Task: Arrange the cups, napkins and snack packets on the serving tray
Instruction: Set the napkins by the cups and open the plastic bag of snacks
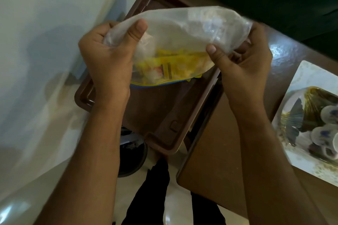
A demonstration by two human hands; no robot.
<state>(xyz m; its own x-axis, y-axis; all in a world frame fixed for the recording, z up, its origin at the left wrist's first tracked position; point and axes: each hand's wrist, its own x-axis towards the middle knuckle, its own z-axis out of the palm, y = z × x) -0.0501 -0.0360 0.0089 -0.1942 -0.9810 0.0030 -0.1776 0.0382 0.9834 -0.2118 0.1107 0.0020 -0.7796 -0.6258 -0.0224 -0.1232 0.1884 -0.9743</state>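
Serving tray (161, 115) sitting bare mid-frame; left hand (108, 56) and right hand (243, 64) both gripping plastic bag (182, 29) holding yellow snack packets (173, 67). Basically just starting.

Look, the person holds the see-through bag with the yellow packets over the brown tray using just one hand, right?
Not quite. Both hands hold it: the left hand grips one end of the see-through bag and the right hand the other. The head view shows this. It is over the brown tray, with yellow packets inside.

Left hand (108, 60) fisted, thumb up; right hand (243, 65) pinching, fingers (213, 51) curled
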